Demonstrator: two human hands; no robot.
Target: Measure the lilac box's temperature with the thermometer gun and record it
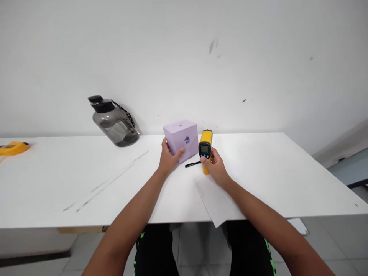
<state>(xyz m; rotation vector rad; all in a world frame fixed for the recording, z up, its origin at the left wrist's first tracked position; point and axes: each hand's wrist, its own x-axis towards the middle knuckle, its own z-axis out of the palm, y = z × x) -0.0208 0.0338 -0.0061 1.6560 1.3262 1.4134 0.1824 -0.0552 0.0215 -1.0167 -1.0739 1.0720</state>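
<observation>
My left hand (170, 156) grips the left side of a light purple box (185, 143), thumb across its front face. The box bears a dark blue logo and is tilted a little. Just right of it, my right hand (215, 165) holds a yellow and black infrared thermometer (206, 143) upright, its small screen and blue buttons facing me. A black pen (192, 164) lies between the two hands, its right end hidden behind the thermometer. Below my right hand is a white sheet of paper (215, 199), partly covered by my forearm and reaching past the table's front edge.
A grey see-through water bottle (115, 124) with a black cap and strap stands at the back left. At the far left edge lies a yellow and black tool (14, 148), partly cut off. The white table (287, 172) runs along a white wall (184, 69).
</observation>
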